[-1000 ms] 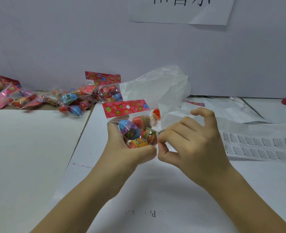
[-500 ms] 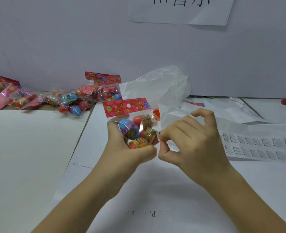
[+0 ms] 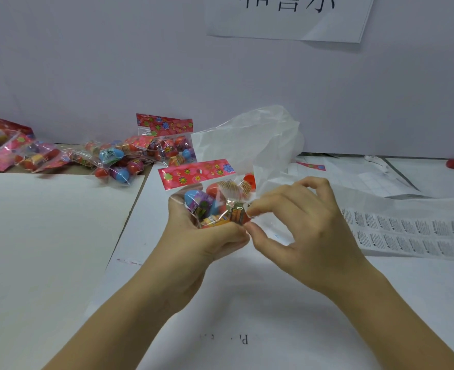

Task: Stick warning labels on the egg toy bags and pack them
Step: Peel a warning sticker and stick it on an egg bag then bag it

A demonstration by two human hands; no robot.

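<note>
Bag labelling — egg toy bag (image 3: pixel 215 202) held up over the surface (image 3: pixel 274 303).
Left grip (image 3: pixel 204 236) cups it, right grip (image 3: pixel 306 222) pinches its edge; I judge it light, lumpy, slippery film — best held around the eggs (image 3: pixel 194 197).

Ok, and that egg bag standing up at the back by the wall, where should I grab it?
Probably pinch the flat red flowered header card at the top of that egg bag, coming down from above. It sticks up clear of the other bags, while the lumpy egg part below is crowded in.
</note>
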